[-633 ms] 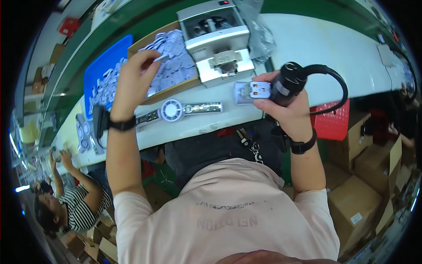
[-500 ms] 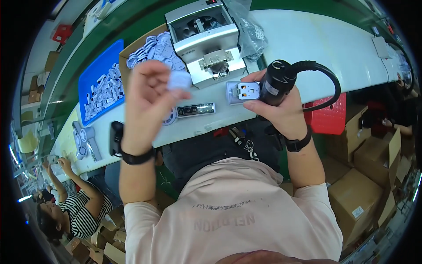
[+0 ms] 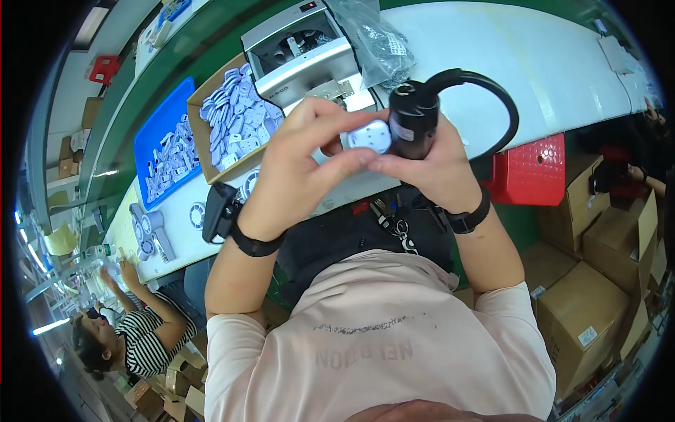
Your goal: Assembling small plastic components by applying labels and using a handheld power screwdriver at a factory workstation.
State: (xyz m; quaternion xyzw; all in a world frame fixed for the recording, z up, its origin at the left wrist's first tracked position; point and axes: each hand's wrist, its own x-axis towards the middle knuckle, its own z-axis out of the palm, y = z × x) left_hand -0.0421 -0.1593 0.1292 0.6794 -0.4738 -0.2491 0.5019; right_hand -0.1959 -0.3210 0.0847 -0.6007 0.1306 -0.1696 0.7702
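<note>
And here we are with both hands together: the left hand has swung over from the carton side, bringing a flat white cover to the right hand. A moment ago we could see the open face of a pale part there, with orange spots inside; now the cover's rounded, holed face is what we see instead, so we judge it has been laid over that opening and the two pieces are being fitted together.

The left hand pinches the cover, thumb below and forefinger above. The right hand is wrapped around a black cylindrical tool, its thumb meeting the left thumb at the cover's lower edge. All of this sits above the table, just in front of the silver machine.

What are we missing? The pale part under the cover is mostly behind the left fingers, so we cannot tell whether the cover sits flush. The tool's lower end is out of sight, and its black cord drops behind the right wrist. Over by the carton, the left forearm blocks most of the round-grilled fan piece, leaving us only a sliver
</note>
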